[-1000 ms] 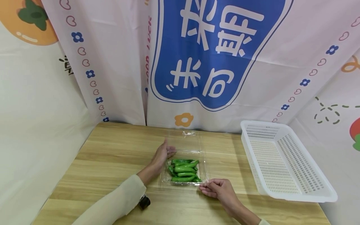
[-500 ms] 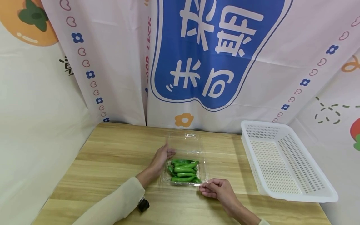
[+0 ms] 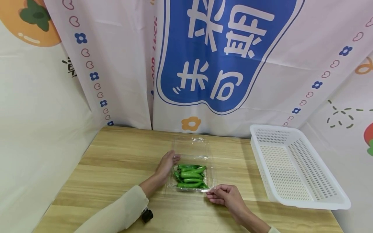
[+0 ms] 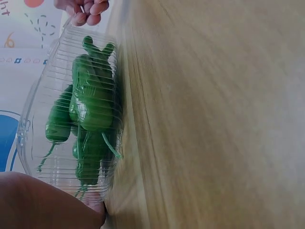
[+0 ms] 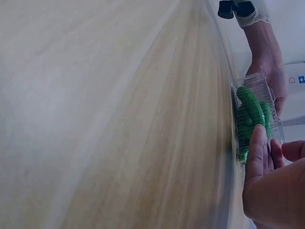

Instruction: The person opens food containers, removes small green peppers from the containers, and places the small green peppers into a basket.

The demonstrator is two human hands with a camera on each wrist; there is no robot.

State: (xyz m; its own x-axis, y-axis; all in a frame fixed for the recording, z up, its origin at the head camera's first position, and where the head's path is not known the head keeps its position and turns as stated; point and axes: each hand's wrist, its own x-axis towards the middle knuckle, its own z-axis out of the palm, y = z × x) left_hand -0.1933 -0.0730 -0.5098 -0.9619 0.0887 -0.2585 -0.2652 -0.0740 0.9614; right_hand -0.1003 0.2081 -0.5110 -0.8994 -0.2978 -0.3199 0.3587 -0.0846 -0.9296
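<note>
A clear plastic clamshell box (image 3: 210, 176) lies on the table with its lid (image 3: 190, 145) folded back, away from me. Several green peppers (image 3: 190, 175) lie side by side in its base; the left wrist view shows these peppers (image 4: 90, 102) through the ribbed wall. My left hand (image 3: 166, 165) rests against the back left corner, near the hinge, fingers fairly straight. At the front right corner, my right hand (image 3: 225, 197) pinches the rim between thumb and fingers. Seen from the right wrist, the right hand (image 5: 271, 176) has a finger along the wall.
A white perforated plastic basket (image 3: 313, 202) stands on the right side of the wooden table (image 3: 116, 155). Printed cloth (image 3: 128, 81) hangs behind the table and along both sides. A small black device (image 3: 147, 215) sits at my left cuff.
My left hand and forearm have shifted slightly left and toward me along the box's left side. The right hand, box and peppers stay where they were.
</note>
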